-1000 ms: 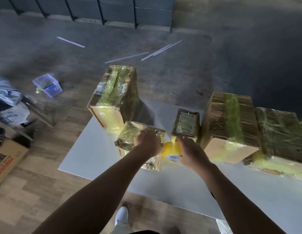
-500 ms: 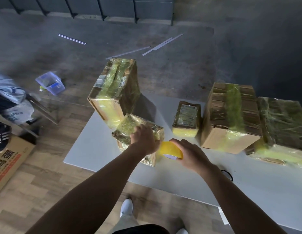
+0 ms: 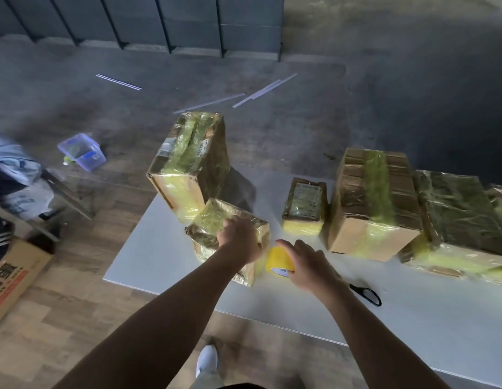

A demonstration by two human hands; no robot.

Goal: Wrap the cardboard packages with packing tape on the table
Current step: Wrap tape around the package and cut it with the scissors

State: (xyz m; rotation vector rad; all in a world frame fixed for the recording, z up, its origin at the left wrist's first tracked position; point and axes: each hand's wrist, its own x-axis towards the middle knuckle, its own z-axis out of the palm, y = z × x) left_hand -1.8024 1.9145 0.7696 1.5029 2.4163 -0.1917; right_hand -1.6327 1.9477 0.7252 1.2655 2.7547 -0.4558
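While I watch through the head camera, I count six taped cardboard packages on the white table (image 3: 160, 262): a tall package (image 3: 188, 164) at the far left corner, a small package (image 3: 213, 223) near the front edge, a little package (image 3: 304, 209) mid-table, a big box (image 3: 370, 203) just beside it, a flat package (image 3: 454, 220) toward the right edge, and a sixth package (image 3: 500, 200) cut off by the frame. There is one yellow tape roll (image 3: 278, 261) and one pair of scissors (image 3: 366, 294) near the front edge.

With the forearm stretched forward, my left hand (image 3: 238, 240) grips the top of the small package, fingers bent over it. My right hand (image 3: 308, 262) curls round the tape roll, just beside that package's right side.

One clear plastic tub (image 3: 81, 151) sits on the floor beyond the left edge; its contents are too blurred to tell.
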